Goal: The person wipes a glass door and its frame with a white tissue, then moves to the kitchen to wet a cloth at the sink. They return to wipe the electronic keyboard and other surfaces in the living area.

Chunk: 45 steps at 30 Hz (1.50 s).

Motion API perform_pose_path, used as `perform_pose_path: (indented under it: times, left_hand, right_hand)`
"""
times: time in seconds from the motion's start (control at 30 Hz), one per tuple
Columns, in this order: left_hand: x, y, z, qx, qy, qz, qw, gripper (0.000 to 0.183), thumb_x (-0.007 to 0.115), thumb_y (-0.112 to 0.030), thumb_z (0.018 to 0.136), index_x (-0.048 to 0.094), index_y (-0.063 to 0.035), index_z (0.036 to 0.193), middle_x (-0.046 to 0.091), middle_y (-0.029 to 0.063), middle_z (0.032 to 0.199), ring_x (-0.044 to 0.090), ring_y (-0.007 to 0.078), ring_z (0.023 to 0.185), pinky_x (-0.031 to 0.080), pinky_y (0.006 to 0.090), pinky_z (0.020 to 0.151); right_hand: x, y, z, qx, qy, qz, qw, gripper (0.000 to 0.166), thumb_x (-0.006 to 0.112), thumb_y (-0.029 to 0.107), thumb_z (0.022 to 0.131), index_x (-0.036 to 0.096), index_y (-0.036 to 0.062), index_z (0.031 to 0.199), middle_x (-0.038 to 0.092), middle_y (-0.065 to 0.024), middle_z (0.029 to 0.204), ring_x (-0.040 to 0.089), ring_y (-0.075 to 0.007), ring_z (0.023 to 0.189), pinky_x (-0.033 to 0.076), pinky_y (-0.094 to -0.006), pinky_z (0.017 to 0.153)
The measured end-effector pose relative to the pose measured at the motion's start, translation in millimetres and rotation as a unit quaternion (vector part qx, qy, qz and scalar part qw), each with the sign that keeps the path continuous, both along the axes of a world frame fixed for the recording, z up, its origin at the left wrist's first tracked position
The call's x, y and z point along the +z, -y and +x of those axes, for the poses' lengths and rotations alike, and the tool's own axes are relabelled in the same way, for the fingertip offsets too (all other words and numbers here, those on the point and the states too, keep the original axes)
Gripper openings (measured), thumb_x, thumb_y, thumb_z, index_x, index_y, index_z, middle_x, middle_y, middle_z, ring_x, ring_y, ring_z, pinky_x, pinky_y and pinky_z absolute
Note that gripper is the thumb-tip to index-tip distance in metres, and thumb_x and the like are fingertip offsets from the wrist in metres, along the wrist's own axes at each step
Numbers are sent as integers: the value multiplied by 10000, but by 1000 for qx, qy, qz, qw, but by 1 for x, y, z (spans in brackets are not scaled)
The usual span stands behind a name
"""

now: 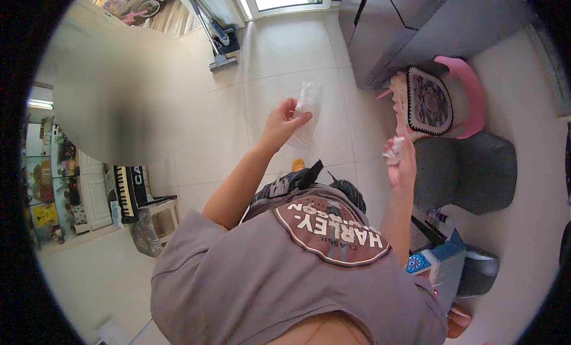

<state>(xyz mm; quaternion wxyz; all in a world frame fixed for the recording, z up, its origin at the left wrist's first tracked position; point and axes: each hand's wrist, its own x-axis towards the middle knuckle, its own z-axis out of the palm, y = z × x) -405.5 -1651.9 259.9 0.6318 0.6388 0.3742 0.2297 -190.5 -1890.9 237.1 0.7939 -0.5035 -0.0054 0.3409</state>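
Between the thumb and fingers of my left hand [285, 117] is a clear plastic bag [311, 100], its thin film hanging above and below the grip. My right hand [403, 160], farther to the right, has a crumpled white piece [393, 151], perhaps tissue or plastic, against its palm and fingers. The two hands are well apart, both in front of my body over the tiled floor [290, 46].
A pink chair [475, 95] with a patterned cushion [430, 100] stands right, beside a dark grey seat [464, 173]. The grey refrigerator [388, 28] is ahead right. A vacuum cleaner [218, 55] leans ahead left; an electronic keyboard [127, 193] stands left. A large blur hides the upper left.
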Motion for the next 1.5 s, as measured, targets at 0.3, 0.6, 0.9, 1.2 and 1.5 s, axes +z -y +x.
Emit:
perform_pose_path:
  times: [0.3,0.6,0.9,1.2,1.5]
  left_hand:
    - [-19,-135,4,156,51,112,980,241,598,-149,887,498,31,1012,586,135,945,548,166,845,466,314,742]
    - [-20,-300,82,243,6,69,968,329,519,-130,934,425,37,1201,553,164,1113,554,212,1041,435,325,897]
    - [6,-455,139,324,-50,44,944,358,530,-166,933,427,19,1222,539,137,1152,524,202,1062,407,326,927]
    - [-47,-674,227,284,-104,-23,953,395,547,-141,909,438,15,1255,546,114,1169,518,199,1080,392,330,950]
    - [-60,-859,428,44,-125,95,987,315,601,-159,840,545,24,1091,649,180,934,633,240,909,477,348,794]
  right_hand:
    - [21,-214,32,196,-158,38,967,313,567,321,927,546,72,1115,581,-42,905,578,-168,811,505,-338,720]
    - [9,-441,145,223,-222,-52,948,354,504,326,955,540,-2,1083,610,-114,979,604,-197,856,529,-281,713]
    - [55,-622,267,295,-90,-13,951,225,529,150,916,525,44,1115,605,-137,1057,610,-222,942,511,-334,817]
    - [-10,-780,369,238,-89,-114,960,247,587,144,906,536,90,1141,621,-61,1077,568,-134,944,448,-259,722]
    - [-34,-898,483,87,-118,-90,985,224,546,39,903,574,89,1119,629,-70,1062,603,-153,913,503,-265,644]
